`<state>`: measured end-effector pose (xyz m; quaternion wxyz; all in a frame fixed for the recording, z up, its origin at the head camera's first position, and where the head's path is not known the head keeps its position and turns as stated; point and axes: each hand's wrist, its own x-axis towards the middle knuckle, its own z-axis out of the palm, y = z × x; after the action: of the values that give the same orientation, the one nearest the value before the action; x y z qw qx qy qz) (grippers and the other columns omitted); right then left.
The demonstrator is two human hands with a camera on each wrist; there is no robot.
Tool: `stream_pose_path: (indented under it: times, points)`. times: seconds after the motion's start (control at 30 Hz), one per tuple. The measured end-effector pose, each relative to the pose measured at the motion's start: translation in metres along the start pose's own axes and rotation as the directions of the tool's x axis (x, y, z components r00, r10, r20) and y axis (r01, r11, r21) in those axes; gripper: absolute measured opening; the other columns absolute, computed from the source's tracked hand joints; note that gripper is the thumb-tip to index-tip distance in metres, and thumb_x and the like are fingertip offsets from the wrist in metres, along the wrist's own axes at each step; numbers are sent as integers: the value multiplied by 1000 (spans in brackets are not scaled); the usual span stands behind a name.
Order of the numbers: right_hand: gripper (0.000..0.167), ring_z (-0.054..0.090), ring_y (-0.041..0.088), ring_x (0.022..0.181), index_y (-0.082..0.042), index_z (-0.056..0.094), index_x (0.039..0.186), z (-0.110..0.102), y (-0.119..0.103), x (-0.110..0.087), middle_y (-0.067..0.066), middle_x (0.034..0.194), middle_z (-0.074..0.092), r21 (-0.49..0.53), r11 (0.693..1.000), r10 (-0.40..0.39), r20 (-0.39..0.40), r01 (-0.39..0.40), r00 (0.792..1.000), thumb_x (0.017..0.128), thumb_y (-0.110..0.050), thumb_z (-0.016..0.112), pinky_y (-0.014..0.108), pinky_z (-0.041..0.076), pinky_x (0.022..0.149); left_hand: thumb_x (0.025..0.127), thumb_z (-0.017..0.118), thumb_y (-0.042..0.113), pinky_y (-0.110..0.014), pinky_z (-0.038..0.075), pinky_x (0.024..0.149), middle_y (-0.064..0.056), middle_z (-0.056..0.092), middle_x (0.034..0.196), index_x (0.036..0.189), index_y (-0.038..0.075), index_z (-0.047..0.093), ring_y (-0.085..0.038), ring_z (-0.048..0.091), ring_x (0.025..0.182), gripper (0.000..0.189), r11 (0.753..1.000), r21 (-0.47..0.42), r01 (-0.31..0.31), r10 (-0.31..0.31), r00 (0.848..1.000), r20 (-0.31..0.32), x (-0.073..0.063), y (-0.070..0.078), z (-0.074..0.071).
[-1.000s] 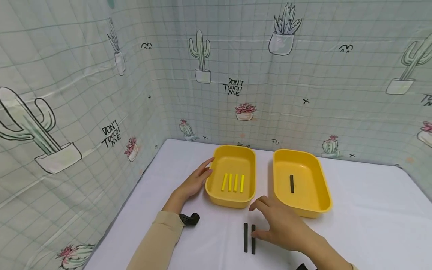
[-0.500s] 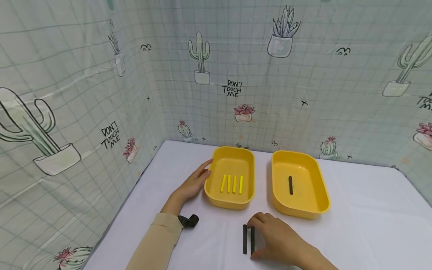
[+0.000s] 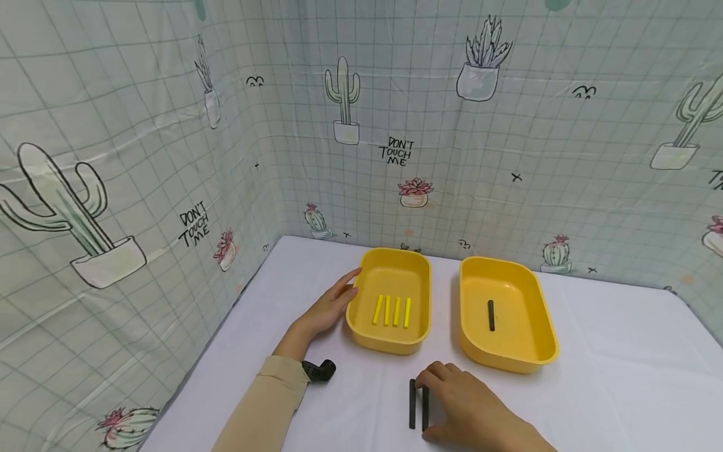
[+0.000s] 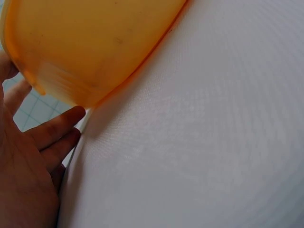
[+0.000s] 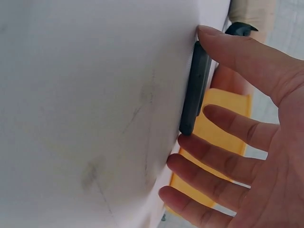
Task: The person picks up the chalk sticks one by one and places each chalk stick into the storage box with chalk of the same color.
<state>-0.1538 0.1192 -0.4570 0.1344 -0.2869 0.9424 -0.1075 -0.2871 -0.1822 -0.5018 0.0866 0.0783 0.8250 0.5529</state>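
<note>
**Right hand [image 3: 469, 405] pinches black stick [image 3: 425, 409] by its ends**

The right wrist view shows what the head view partly hides: thumb at one end of the stick, middle fingertip at the other, index finger just off it. The left wrist view shows the left hand [image 3: 324, 314] with fingers spread, ungripping, tips against the left tray [image 3: 391, 278].

The right hand arches palm-down over the desk [image 3: 615, 383], nearer its front edge than the trays; the left reaches forward along the left edge. The pinched stick lies on the desk, just beside a second stick [image 3: 412, 405].
</note>
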Motion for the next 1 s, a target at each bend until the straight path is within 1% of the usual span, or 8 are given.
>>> stream_pose_path:
  times: [0.13, 0.33, 0.47, 0.6, 0.7, 0.8, 1.0]
  points:
    - [64, 59, 17, 106, -23, 66, 122, 0, 0, -2, -3, 124, 64, -7, 1000, 3, -3, -3, 1000, 69, -48, 94, 50, 54, 99, 110, 46, 45, -66, 22, 125, -11, 43, 163, 156, 52, 35, -35, 36, 153, 48, 1000, -1, -5, 5, 1000, 0, 0, 0, 1]
    - [64, 59, 15, 104, -23, 66, 123, 1, 1, -6, -5, 123, 63, -8, 1000, -13, -42, 13, 999, 70, -47, 93, 48, 56, 95, 109, 46, 47, -66, 22, 125, -10, 42, 164, 155, 54, 34, -35, 36, 154, 49, 1000, 21, -3, 3, 1000, 2, 2, 0, 2]
    - [66, 59, 13, 103, -23, 64, 126, 1, 3, -6, -6, 124, 62, -21, 998, -57, -88, 55, 994, 72, -47, 92, 44, 57, 92, 109, 46, 47, -65, 21, 125, -9, 41, 164, 156, 54, 34, -34, 35, 154, 48, 1000, 15, 3, -4, 1000, 5, 2, 0, -1]
    - [66, 59, 12, 105, -22, 63, 129, -2, 5, -6, -7, 125, 62, -54, 991, -127, -148, 120, 981, 75, -46, 91, 41, 57, 90, 109, 46, 48, -64, 19, 126, -7, 40, 165, 155, 54, 36, -33, 34, 155, 47, 1000, -4, 15, -15, 1000, -10, -1, 0, -4]
    - [65, 59, 12, 106, -23, 63, 130, -5, 5, -5, -7, 126, 62, -40, 991, -131, -136, 127, 982, 76, -47, 90, 41, 57, 91, 108, 46, 50, -64, 19, 126, -5, 39, 166, 154, 55, 37, -32, 33, 156, 47, 1000, -8, 22, -22, 1000, -19, -2, 0, -4]
    - [64, 59, 12, 105, -25, 63, 132, -9, 5, -6, -7, 126, 62, -20, 994, -114, -108, 112, 988, 77, -47, 89, 43, 57, 93, 108, 46, 51, -65, 20, 126, -5, 38, 167, 155, 55, 36, -32, 32, 156, 48, 1000, -6, 24, -24, 1000, -14, -2, 0, -3]
    - [64, 62, 14, 109, -24, 63, 134, -16, 7, -12, -6, 128, 63, -42, 994, -105, -115, 101, 988, 80, -45, 88, 43, 56, 97, 108, 47, 49, -66, 19, 126, -7, 39, 166, 156, 53, 36, -34, 33, 155, 49, 1000, -6, 26, -26, 1000, -3, -1, 2, 0]
